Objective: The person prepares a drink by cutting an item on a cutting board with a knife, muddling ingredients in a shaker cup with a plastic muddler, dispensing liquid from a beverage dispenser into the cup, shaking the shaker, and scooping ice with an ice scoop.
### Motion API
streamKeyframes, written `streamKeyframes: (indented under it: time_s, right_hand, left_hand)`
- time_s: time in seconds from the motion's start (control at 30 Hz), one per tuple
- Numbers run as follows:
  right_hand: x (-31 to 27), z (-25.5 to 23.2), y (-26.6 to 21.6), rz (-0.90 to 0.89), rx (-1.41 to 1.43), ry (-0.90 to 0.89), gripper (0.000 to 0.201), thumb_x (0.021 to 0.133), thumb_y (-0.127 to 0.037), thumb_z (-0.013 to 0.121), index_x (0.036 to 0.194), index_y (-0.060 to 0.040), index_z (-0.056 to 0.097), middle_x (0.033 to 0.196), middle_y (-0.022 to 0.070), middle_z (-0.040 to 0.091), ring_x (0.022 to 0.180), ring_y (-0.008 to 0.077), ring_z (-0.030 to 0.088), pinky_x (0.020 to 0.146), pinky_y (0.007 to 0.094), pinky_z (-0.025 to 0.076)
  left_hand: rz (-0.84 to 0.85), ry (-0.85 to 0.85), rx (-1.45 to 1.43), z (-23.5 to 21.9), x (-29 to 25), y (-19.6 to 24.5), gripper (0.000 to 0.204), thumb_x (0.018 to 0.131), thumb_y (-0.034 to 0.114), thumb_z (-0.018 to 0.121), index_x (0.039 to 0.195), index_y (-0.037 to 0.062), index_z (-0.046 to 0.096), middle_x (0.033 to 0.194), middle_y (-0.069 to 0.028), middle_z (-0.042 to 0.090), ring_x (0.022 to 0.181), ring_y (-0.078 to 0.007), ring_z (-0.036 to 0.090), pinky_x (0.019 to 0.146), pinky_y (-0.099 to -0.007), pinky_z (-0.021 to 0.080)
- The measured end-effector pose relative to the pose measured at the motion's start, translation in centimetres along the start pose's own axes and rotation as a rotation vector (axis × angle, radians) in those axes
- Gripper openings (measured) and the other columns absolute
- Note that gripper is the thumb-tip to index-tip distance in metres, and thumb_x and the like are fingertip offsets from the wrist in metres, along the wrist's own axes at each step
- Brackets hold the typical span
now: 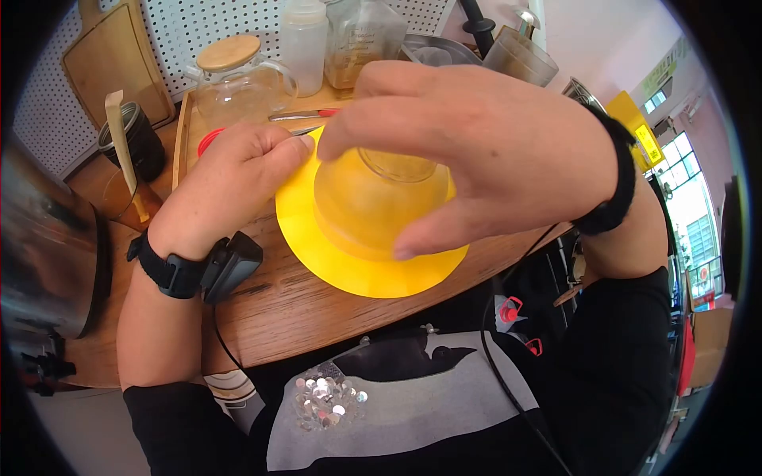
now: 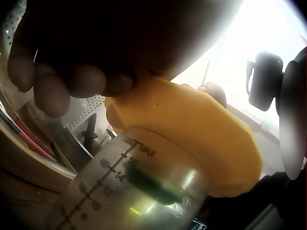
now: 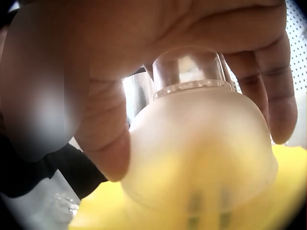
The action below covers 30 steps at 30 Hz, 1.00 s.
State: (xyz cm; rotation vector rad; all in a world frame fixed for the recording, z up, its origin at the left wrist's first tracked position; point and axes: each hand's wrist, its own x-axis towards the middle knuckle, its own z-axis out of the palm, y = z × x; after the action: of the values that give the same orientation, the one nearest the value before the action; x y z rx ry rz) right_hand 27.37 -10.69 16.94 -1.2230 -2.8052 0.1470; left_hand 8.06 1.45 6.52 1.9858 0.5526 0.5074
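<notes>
A wide, floppy-looking yellow disc [image 1: 359, 274] surrounds a frosted dome [image 1: 379, 208] near the table's front edge. My left hand [image 1: 230, 170] pinches the disc's rim, thumb on top, other fingers underneath. Arched over the dome is my right hand [image 1: 484, 143], its thumb at the near side and fingers at the far side. A short clear cap [image 3: 189, 72] tops the dome below my right palm. Under the disc, a clear measuring cup [image 2: 103, 187] with printed numbers and MAX shows, and something dark green is visible through its wall.
A wooden tray [image 1: 184, 135] behind holds a glass teapot [image 1: 246, 91] with wooden lid, a frosted bottle [image 1: 303, 47], a clear jug [image 1: 361, 47] and red-handled tool [image 1: 305, 115]. A large metal container [image 1: 48, 238], black cup [image 1: 143, 151] and wooden stick [image 1: 121, 135] stand left.
</notes>
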Motion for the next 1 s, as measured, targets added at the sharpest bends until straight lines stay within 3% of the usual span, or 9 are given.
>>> streamKeyframes:
  time_s: [0.17, 0.23, 0.3, 0.4, 0.63, 0.73, 0.77, 0.83, 1.0]
  right_hand:
    - [0.8, -0.1, -1.5, 0.303, -0.252, 0.071, 0.045, 0.072, -0.042, 0.069, 0.097, -0.0044, 0.063, 0.084, 0.0154, 0.064, 0.082, 0.0342, 0.063, 0.073, 0.041, 0.05]
    - [0.4, -0.3, -1.2, 0.353, -0.253, 0.007, 0.048, 0.072, -0.038, 0.071, 0.106, -0.0058, 0.061, 0.092, 0.0159, 0.063, 0.086, 0.033, 0.063, 0.075, 0.0399, 0.05]
    - [-0.3, 0.6, 0.4, -0.122, -0.078, 0.318, 0.053, 0.072, -0.032, 0.072, 0.117, -0.0084, 0.058, 0.097, 0.0154, 0.061, 0.089, 0.0328, 0.062, 0.077, 0.039, 0.05]
    - [-1.3, 0.1, 0.7, -0.119, -0.005, 0.114, 0.057, 0.072, -0.028, 0.071, 0.124, -0.0111, 0.054, 0.099, 0.0159, 0.059, 0.091, 0.033, 0.061, 0.078, 0.0387, 0.05]
    - [0.3, 0.3, -1.3, 0.231, -0.174, 0.115, 0.051, 0.071, -0.038, 0.074, 0.108, -0.0058, 0.061, 0.088, 0.0153, 0.06, 0.082, 0.0318, 0.063, 0.071, 0.0398, 0.05]
    - [0.2, -0.2, -1.2, 0.282, -0.181, 0.096, 0.054, 0.072, -0.037, 0.072, 0.114, -0.0065, 0.059, 0.099, 0.0164, 0.06, 0.091, 0.0317, 0.062, 0.077, 0.0392, 0.05]
    - [0.1, -0.1, -0.5, 0.275, -0.178, 0.093, 0.054, 0.072, -0.037, 0.072, 0.114, -0.0065, 0.059, 0.099, 0.0164, 0.06, 0.091, 0.0317, 0.062, 0.077, 0.0392, 0.05]
    - [-0.5, 0.3, 1.6, -0.107, 0.032, 0.277, 0.057, 0.072, -0.032, 0.071, 0.121, -0.0084, 0.054, 0.11, 0.0161, 0.057, 0.1, 0.0329, 0.059, 0.085, 0.0389, 0.049]
    - [-0.4, 0.5, 1.4, -0.125, 0.148, 0.1, 0.061, 0.07, -0.026, 0.071, 0.126, -0.0112, 0.05, 0.11, 0.0149, 0.055, 0.1, 0.0347, 0.057, 0.086, 0.04, 0.048]
  left_hand:
    - [-0.054, -0.004, -0.132, 0.3, 0.0, 0.6, 0.035, 0.095, 0.024, 0.049, 0.082, -0.0066, 0.061, 0.07, -0.0007, 0.059, 0.066, -0.0061, 0.052, 0.061, -0.0247, 0.044]
    - [-0.143, 0.019, -0.085, 0.3, -0.6, 2.0, 0.033, 0.095, 0.023, 0.05, 0.083, -0.0057, 0.061, 0.073, -0.0006, 0.06, 0.067, -0.0063, 0.053, 0.062, -0.0251, 0.044]
    - [-0.048, 0.028, -0.116, 0.2, -0.1, 0.1, 0.032, 0.095, 0.023, 0.05, 0.083, -0.0052, 0.061, 0.074, -0.0001, 0.06, 0.067, -0.0065, 0.053, 0.062, -0.0252, 0.044]
    - [-0.017, -0.011, 0.007, -0.1, -0.2, 0.4, 0.033, 0.095, 0.022, 0.05, 0.081, -0.0055, 0.06, 0.07, 0.0002, 0.058, 0.066, -0.0066, 0.052, 0.062, -0.0252, 0.044]
    - [-0.055, 0.019, -0.086, 0.3, -0.2, 1.0, 0.035, 0.096, 0.022, 0.049, 0.079, -0.0059, 0.059, 0.068, 0.0002, 0.056, 0.064, -0.0063, 0.05, 0.06, -0.0253, 0.043]
    - [-0.072, 0.011, -0.011, 0.0, -0.3, 1.1, 0.036, 0.096, 0.022, 0.048, 0.076, -0.0056, 0.058, 0.067, 0.001, 0.055, 0.063, -0.0059, 0.048, 0.059, -0.0255, 0.042]
    - [-0.102, 0.014, -0.022, 0.1, -0.4, 1.5, 0.036, 0.096, 0.022, 0.048, 0.076, -0.0054, 0.057, 0.066, 0.0014, 0.054, 0.062, -0.0057, 0.047, 0.058, -0.0256, 0.042]
    - [-0.147, 0.02, -0.039, 0.1, -0.4, 1.2, 0.036, 0.096, 0.023, 0.049, 0.075, -0.0052, 0.057, 0.065, 0.0017, 0.053, 0.062, -0.0055, 0.047, 0.058, -0.0256, 0.041]
    - [-0.038, 0.033, 0.002, -0.1, -0.1, 0.1, 0.035, 0.095, 0.024, 0.05, 0.075, -0.0052, 0.057, 0.065, 0.0017, 0.052, 0.062, -0.0058, 0.046, 0.057, -0.0257, 0.041]
